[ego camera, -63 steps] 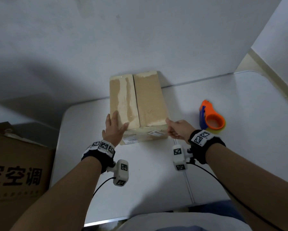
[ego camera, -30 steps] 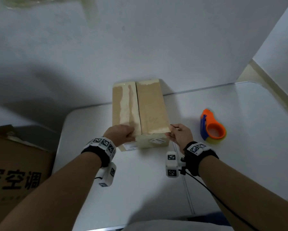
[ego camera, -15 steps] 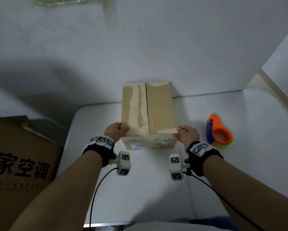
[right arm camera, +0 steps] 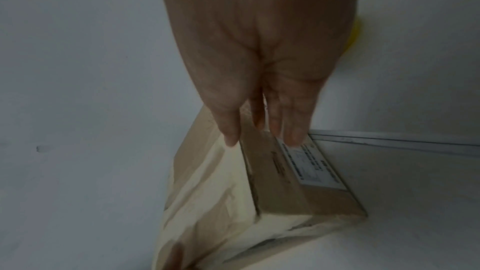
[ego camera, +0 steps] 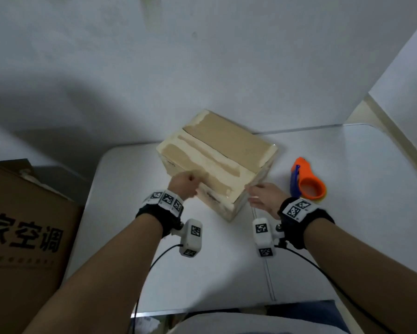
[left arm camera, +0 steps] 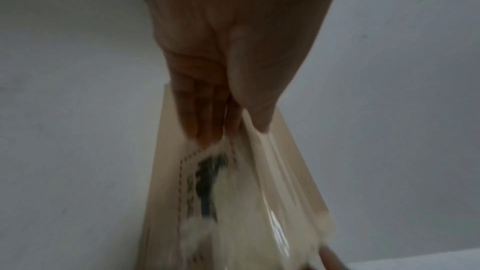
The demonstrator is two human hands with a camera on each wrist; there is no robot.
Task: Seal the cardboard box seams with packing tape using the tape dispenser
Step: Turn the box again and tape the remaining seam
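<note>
left hand [ego camera: 183,185] gripping near edge of cardboard box [ego camera: 224,150], thumb on top, fingers on side; right hand [ego camera: 262,195] fingers straight against its right corner. box skewed on white table [ego camera: 347,213]; tape dispenser [ego camera: 307,182] just right, untouched.

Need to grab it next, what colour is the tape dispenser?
Orange plastic tape dispenser with a blue part, clearest in the head view.

Two boxes [ego camera: 217,160] [ego camera: 21,237], one tape dispenser [ego camera: 308,184]

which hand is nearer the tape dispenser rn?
Right. The right hand is at the cardboard box's near corner, beside the tape dispenser; the left hand is across the box.
</note>
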